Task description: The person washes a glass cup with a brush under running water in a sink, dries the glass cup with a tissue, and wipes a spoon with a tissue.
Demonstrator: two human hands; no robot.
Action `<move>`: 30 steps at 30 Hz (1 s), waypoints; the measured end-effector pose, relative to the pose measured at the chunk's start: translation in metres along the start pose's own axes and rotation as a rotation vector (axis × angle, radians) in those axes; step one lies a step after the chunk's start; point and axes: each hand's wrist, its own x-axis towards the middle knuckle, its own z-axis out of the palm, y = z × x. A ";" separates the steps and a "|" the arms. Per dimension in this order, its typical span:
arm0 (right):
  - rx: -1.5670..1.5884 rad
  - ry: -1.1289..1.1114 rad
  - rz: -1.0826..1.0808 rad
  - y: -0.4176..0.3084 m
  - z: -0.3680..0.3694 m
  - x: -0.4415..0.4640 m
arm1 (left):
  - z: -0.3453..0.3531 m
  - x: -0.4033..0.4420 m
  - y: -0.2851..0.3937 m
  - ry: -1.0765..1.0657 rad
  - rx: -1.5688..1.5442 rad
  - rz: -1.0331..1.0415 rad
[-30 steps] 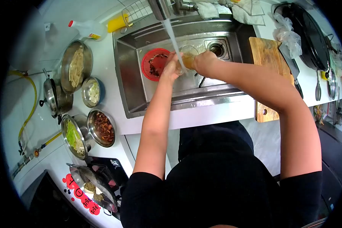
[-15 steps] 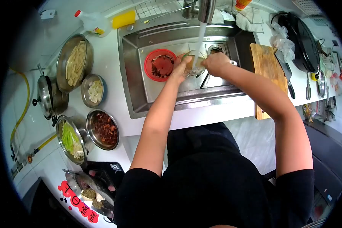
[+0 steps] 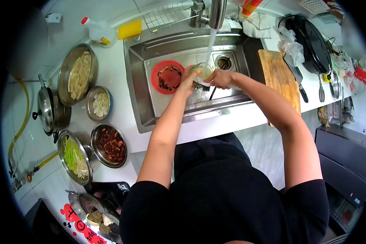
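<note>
as water (image 3: pixel 212 42) runs, container (image 3: pixel 204 70) sits in curled left fingers (image 3: pixel 194 73); right fingers (image 3: pixel 220 82) grip handle (image 3: pixel 234 87).

A pale tiled wall (image 3: pixel 37 143) stands on the left, with a yellow hose (image 3: pixel 27 107) running down it. The white worktop (image 3: pixel 117 81) spans the far and left sides. Grey marbled floor (image 3: pixel 260 150) shows nearer; a dark cabinet (image 3: pixel 341 148) stands right, in whitish light.

Glossy metal sink (image 3: pixel 139 83), held bowl (image 3: pixel 203 70) perhaps glass
</note>
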 end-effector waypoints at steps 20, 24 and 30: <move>-1.271 0.413 -0.005 -0.038 0.014 -0.018 | 0.009 0.018 0.004 0.068 0.101 0.044; -1.427 0.495 -0.150 -0.012 0.022 -0.007 | -0.008 0.034 -0.011 0.021 -0.143 -0.023; -0.706 0.269 0.016 -0.017 -0.004 -0.017 | 0.002 0.020 -0.007 0.123 0.000 0.048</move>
